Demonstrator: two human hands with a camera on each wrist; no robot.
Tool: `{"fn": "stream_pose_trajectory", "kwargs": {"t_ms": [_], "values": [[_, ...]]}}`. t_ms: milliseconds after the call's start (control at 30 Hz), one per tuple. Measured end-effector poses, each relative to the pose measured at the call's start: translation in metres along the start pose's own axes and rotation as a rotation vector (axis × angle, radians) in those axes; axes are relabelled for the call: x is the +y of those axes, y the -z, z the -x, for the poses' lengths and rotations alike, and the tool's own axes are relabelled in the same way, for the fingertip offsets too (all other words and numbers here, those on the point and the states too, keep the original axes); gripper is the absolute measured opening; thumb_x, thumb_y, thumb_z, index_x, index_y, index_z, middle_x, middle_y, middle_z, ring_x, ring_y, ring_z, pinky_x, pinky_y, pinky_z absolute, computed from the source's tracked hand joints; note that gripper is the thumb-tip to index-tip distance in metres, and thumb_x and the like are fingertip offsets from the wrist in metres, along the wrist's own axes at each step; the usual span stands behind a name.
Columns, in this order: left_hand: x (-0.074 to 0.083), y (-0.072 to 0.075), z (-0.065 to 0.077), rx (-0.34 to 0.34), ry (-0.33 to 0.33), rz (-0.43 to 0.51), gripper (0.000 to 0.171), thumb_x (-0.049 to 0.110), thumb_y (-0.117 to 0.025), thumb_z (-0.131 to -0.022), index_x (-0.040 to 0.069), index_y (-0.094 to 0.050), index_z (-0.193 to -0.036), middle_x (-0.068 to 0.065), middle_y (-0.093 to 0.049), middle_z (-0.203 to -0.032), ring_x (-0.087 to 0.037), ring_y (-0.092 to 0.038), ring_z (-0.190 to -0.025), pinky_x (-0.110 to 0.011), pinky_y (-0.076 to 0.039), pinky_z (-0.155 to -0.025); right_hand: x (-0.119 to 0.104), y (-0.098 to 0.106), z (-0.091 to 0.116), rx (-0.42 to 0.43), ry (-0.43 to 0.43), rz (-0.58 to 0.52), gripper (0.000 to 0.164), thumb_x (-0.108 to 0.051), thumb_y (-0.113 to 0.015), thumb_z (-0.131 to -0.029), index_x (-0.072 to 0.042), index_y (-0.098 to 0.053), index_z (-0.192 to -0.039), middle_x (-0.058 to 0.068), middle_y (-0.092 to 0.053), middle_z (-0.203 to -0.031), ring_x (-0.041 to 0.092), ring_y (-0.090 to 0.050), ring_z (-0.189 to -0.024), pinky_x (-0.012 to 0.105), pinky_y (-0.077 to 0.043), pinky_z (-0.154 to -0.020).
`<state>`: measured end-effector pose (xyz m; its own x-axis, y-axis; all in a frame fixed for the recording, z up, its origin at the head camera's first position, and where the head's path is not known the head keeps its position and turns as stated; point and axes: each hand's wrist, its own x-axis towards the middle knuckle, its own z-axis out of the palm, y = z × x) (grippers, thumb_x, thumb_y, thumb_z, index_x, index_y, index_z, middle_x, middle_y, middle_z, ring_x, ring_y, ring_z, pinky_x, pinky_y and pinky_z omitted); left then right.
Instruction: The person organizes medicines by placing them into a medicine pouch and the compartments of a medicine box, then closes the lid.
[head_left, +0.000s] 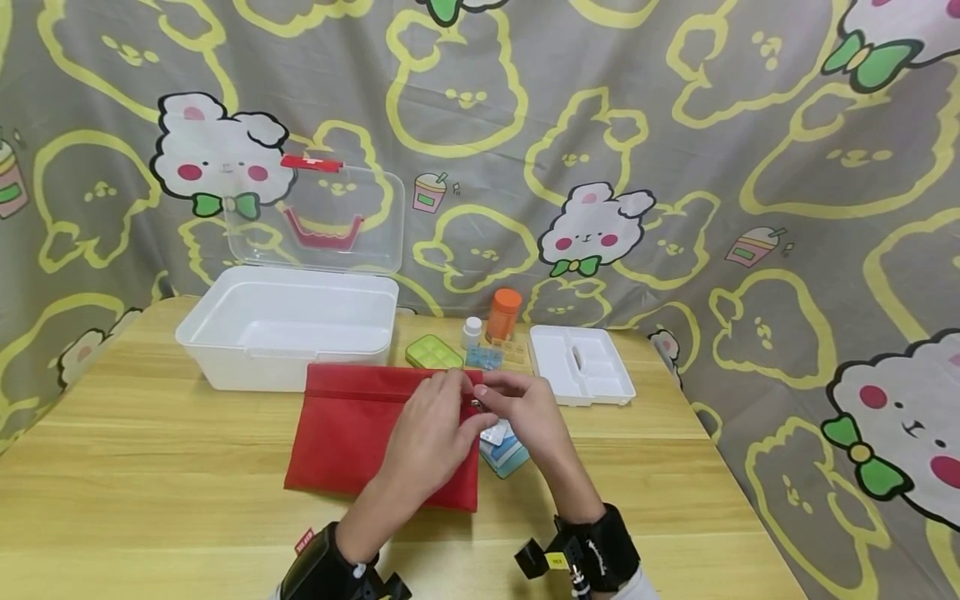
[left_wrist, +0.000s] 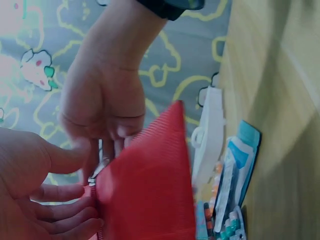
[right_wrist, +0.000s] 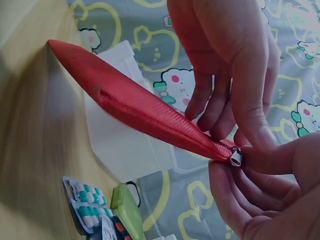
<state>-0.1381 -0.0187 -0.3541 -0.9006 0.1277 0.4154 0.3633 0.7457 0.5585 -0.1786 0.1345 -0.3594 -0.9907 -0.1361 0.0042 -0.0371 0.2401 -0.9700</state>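
Now the red pouch (head_left: 345,450) is held at a slant between the counter's (head_left: 150,467) left and right edges. The edge by its zip (left_wrist: 93,189) is gripped by the fingers of the left hand (head_left: 431,429), and the corner is pinched by those of the right hand (head_left: 531,414). The cloth should be held tight and flat while the zip pull (right_wrist: 236,158) is slid. Green and white pills (right_wrist: 89,205) are shown in the right wrist view but cannot be seen in the head view.
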Motion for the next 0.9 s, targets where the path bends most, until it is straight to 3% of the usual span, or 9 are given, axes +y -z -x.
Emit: {"fn": "stream_pose_trajectory", "kwargs": {"t_ms": [100, 200, 400, 700, 900], "values": [[0.0001, -0.0034, -0.0002, -0.015, 0.017, -0.003, 0.048, 0.042, -0.087, -0.076, 0.013, -0.058, -0.1, 0.002, -0.057, -0.087, -0.011, -0.051, -0.078, -0.024, -0.049, -0.067, -0.0018, 0.0009, 0.0007, -0.009, -0.015, -0.021, 0.02, -0.014, -0.069, -0.095, -0.006, -0.076, -0.112, 0.011, -0.076, -0.101, 0.02, -0.073, -0.087, 0.032, -0.062, -0.079], [-0.0017, -0.0066, -0.0004, -0.004, 0.01, -0.022, 0.045, 0.038, -0.088, -0.077, 0.013, -0.056, -0.097, 0.003, -0.053, -0.083, -0.012, -0.049, -0.077, -0.024, -0.047, -0.065, -0.0029, 0.0009, 0.001, -0.019, -0.023, -0.037, 0.021, -0.013, -0.069, -0.095, -0.005, -0.075, -0.113, 0.011, -0.076, -0.103, 0.021, -0.073, -0.089, 0.031, -0.062, -0.081], [-0.0045, -0.0055, -0.0005, -0.006, -0.013, -0.027, 0.033, 0.023, -0.085, -0.082, 0.011, -0.057, -0.097, 0.001, -0.056, -0.082, -0.013, -0.051, -0.076, -0.027, -0.049, -0.067, -0.0037, 0.0007, 0.0014, -0.039, -0.017, -0.059, 0.022, -0.012, -0.068, -0.095, -0.003, -0.074, -0.115, 0.013, -0.075, -0.107, 0.021, -0.073, -0.089, 0.033, -0.063, -0.081], [-0.0062, -0.0002, -0.0022, -0.045, -0.005, 0.043, 0.022, 0.015, -0.08, -0.087, 0.013, -0.058, -0.093, 0.004, -0.059, -0.079, -0.01, -0.053, -0.071, -0.024, -0.048, -0.063, -0.0031, -0.0003, 0.0015, -0.054, -0.006, -0.077, 0.022, -0.01, -0.068, -0.095, -0.001, -0.074, -0.114, 0.015, -0.074, -0.11, 0.019, -0.074, -0.089, 0.035, -0.063, -0.082], [-0.0063, 0.0016, -0.0027, -0.055, 0.012, 0.071, 0.017, 0.01, -0.078, -0.088, 0.012, -0.061, -0.094, 0.003, -0.065, -0.079, -0.009, -0.058, -0.068, -0.024, -0.054, -0.064, -0.0023, -0.0004, 0.0013, -0.039, -0.014, -0.06, 0.021, -0.011, -0.068, -0.095, -0.003, -0.075, -0.114, 0.013, -0.075, -0.11, 0.02, -0.074, -0.088, 0.035, -0.063, -0.082]]}}
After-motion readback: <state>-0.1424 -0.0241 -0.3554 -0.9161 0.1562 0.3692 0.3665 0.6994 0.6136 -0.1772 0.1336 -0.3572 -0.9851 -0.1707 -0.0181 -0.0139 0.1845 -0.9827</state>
